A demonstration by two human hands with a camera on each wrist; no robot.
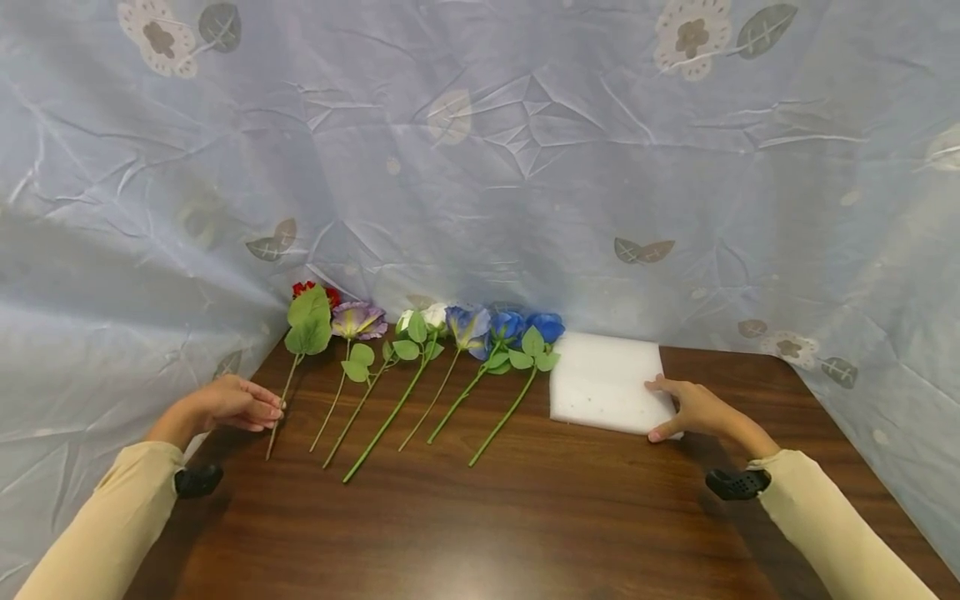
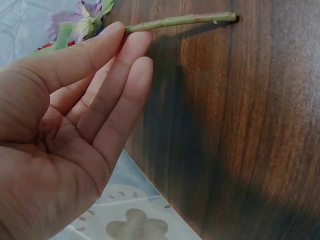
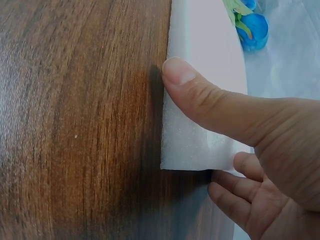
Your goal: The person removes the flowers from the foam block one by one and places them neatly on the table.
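At the left end of a row, my left hand [image 1: 238, 404] pinches the lower stem of a red flower [image 1: 309, 321] with broad green leaves. In the left wrist view, thumb and fingertips meet on the green stem [image 2: 185, 20], whose cut end sticks out past them. A white foam block [image 1: 606, 379] lies flat to the right of the flowers. My right hand [image 1: 697, 408] holds its near right corner. Close up, the thumb [image 3: 182, 75] lies against the block's front edge [image 3: 180, 135], while the other fingers are at its side, partly hidden.
Between the hands lie a purple flower [image 1: 358, 321], white roses [image 1: 433, 317], a bluish-purple flower [image 1: 468, 327] and blue roses [image 1: 545, 326], stems toward me. The brown wooden table [image 1: 420, 517] meets a pale patterned curtain [image 1: 480, 208] at the back and sides.
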